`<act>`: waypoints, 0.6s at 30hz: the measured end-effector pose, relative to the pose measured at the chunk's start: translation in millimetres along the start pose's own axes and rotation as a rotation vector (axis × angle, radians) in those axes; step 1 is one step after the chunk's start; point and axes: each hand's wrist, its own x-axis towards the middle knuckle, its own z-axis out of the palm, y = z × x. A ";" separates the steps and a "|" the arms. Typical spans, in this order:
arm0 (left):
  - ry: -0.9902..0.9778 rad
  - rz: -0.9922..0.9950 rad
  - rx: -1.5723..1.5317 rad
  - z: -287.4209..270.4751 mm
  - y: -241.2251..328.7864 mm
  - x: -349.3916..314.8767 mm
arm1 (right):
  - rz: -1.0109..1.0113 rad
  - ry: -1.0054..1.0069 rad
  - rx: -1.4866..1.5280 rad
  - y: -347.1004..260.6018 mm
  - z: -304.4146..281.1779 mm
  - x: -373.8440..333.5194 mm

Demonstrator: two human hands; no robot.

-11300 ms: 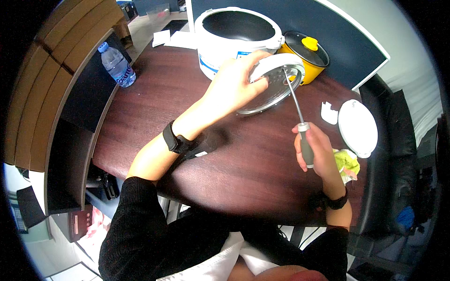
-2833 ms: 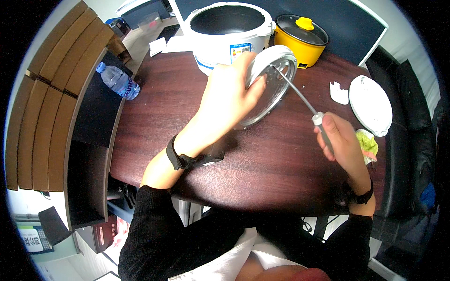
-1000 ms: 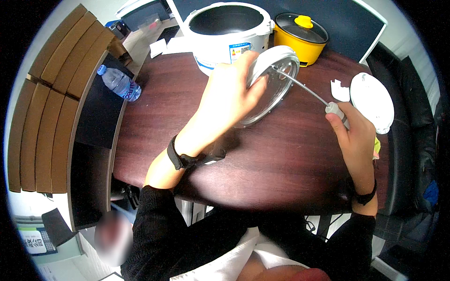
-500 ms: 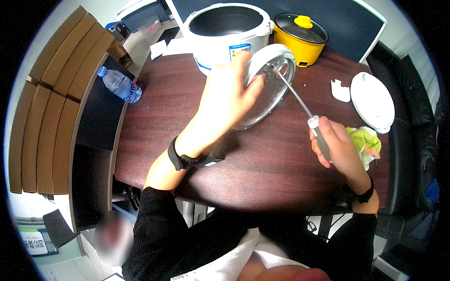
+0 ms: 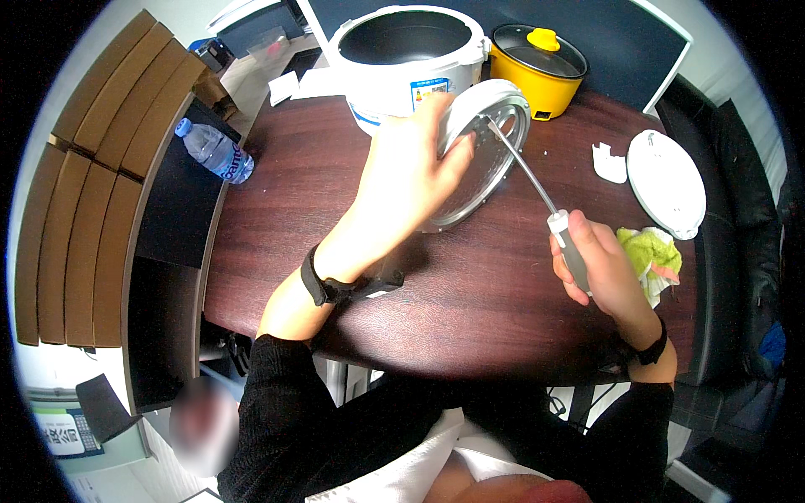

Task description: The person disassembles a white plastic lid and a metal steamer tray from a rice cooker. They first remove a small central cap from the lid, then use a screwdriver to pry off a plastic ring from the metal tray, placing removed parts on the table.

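Note:
My left hand point(image 5: 402, 172) grips the rim of a round rice cooker lid point(image 5: 495, 172), held up on edge above the table with its metal-and-clear underside facing right. In my right hand point(image 5: 608, 260) is a screwdriver point(image 5: 530, 174) with a grey and white handle. Its long shaft slants up and to the left, and the tip meets the inner side of the lid near its upper part. Whether the tip sits in a screw is too small to tell. Behind the lid stands a white rice cooker body point(image 5: 381, 92), uncovered, with a dark inside.
A yellow electric pot point(image 5: 537, 88) with a glass lid stands at the back. To the right lie a white oval cover point(image 5: 667, 184), a small white plastic piece point(image 5: 610, 163) and a green cloth point(image 5: 647, 250). A water bottle point(image 5: 218, 153) and stacked cardboard boxes point(image 5: 92, 243) are on the left.
My right hand and the screwdriver handle have shifted very slightly left and down. The tip stays at the lid, and my left hand with the lid is practically still.

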 end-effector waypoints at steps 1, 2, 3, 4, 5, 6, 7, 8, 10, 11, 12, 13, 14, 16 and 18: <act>0.001 0.001 -0.003 0.4 -0.1 0.0 | -0.003 0.002 -0.004 0.2 0.1 0.3; 0.001 0.001 -0.002 0.6 0.0 0.0 | 0.001 0.000 0.011 0.8 0.0 0.2; 0.002 0.000 0.000 0.3 0.0 -0.2 | 0.004 -0.004 0.025 1.3 0.2 0.4; 0.003 -0.001 0.002 0.1 0.1 -0.5 | 0.007 -0.008 0.039 1.5 0.2 0.3; 0.006 0.011 0.018 -0.2 0.7 -0.6 | -0.017 0.045 -0.074 0.5 -1.2 -0.3; 0.009 0.024 0.032 -0.4 1.7 -0.7 | -0.040 0.099 -0.186 -1.2 -4.7 -1.4; 0.011 0.038 0.046 -0.5 2.7 -0.4 | -0.063 0.153 -0.298 -2.2 -8.8 -1.7; -0.012 0.023 0.030 -1.0 3.3 0.5 | -0.317 0.387 -0.815 -2.5 -14.3 0.4; -0.052 -0.009 0.003 -3.0 3.5 2.1 | -0.722 0.745 -1.071 -12.7 -6.6 0.8; -0.047 0.001 0.005 -2.4 3.6 2.0 | -0.718 0.759 -1.088 -16.2 -8.3 -1.7; -0.042 0.012 0.008 -2.4 3.0 1.7 | -0.715 0.773 -1.105 -19.5 -10.4 -4.4; -0.036 0.023 0.012 -2.7 2.5 1.4 | -0.713 0.786 -1.120 -21.5 -13.0 -6.3; -0.029 -0.007 0.023 -3.8 1.3 1.4 | -0.609 0.736 -1.017 -22.0 -17.6 -7.7; -0.016 -0.063 0.034 -4.9 -0.8 3.3 | -0.399 0.639 -0.813 -22.4 -28.4 -12.1; -0.010 -0.053 0.009 -4.3 -2.4 4.8 | -0.232 0.628 -0.887 -15.8 -30.8 -7.9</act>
